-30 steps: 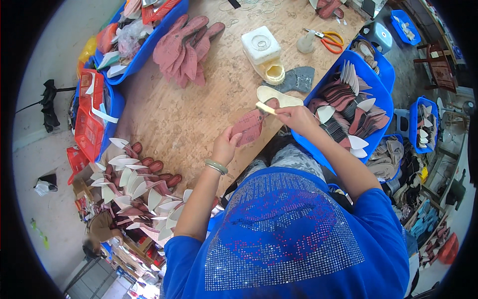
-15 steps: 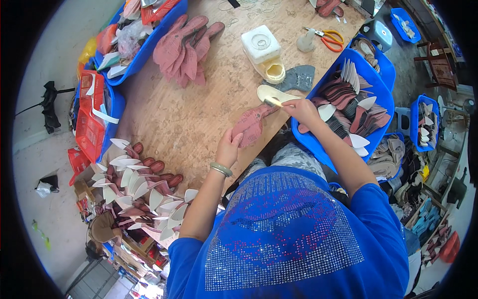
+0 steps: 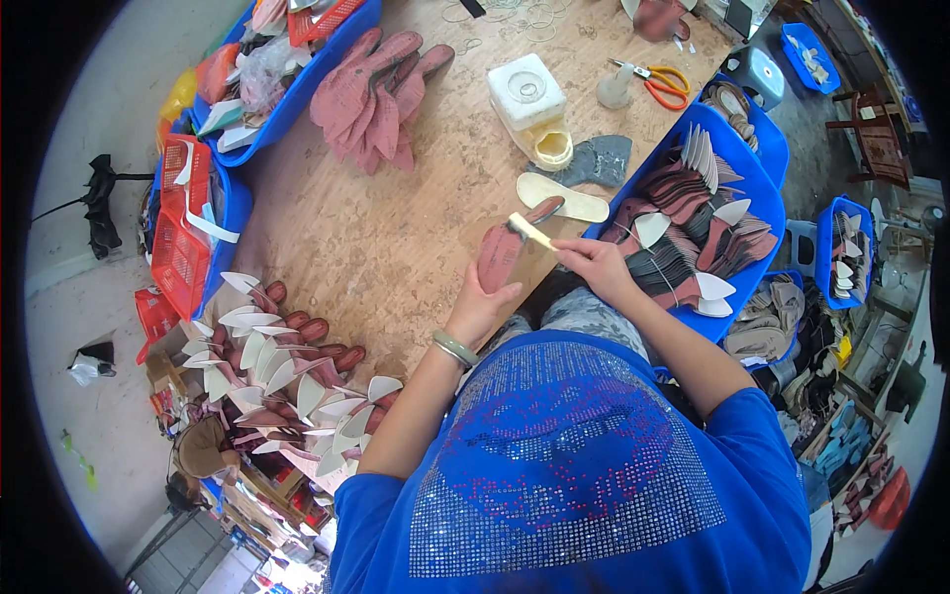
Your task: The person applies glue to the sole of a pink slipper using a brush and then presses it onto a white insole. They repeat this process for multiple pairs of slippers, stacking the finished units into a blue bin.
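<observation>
Clasping insole [image 3: 498, 253] by near end in left grip [image 3: 479, 307], slanting it away rightward; pinching brush [image 3: 535, 234] crosswise in right grip [image 3: 599, 269], seemingly touching insole.

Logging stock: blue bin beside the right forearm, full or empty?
Looks full: rows of pink pieces and white pieces pack the blue bin; bottom hidden.

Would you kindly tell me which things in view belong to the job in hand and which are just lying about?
Belonging to the job:
pink sole piece, in the left hand
pale brush, in the right hand
probably the yellowish pot

Apparently just lying about:
orange-handled tool
small whitish bottle
dark flat piece
</observation>
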The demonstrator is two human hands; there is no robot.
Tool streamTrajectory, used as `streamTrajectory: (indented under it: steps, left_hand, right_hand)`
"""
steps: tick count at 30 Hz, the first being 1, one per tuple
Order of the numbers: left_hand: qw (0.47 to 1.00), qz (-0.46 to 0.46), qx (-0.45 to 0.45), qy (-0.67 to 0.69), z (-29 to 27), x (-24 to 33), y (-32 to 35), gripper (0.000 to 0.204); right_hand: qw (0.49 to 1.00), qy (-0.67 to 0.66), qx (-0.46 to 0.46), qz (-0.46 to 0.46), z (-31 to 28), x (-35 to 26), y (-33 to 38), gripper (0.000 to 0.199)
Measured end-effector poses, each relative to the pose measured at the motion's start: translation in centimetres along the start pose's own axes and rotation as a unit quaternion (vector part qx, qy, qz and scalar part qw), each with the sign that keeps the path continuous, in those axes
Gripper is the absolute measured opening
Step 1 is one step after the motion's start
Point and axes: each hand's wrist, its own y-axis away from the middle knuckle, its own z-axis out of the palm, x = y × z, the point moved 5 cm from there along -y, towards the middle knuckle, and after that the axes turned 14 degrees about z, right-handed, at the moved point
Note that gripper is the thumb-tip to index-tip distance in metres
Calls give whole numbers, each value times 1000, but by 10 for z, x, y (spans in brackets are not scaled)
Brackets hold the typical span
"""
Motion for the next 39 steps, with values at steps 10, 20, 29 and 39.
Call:
streamTrajectory:
  steps: [10,20,29,39]
  left_hand:
    - [961,-250,-89,82,-11,-30,-4,29]
    - [966,-234,-42,103,-11,-19,-5,23]
    - [963,-225,-10,151,-13,-16,-7,25]
    - [941,-269,-12,203,-20,-20,-12,18]
  right_hand:
    - [895,363,247,-77,-62,-55,-70,22]
    - [774,578,224,-130,-54,-77,-135,17]
    - [847,461,234,-125,-66,-42,-60,19]
    - [984,178,6,6,-10,36,9,23]
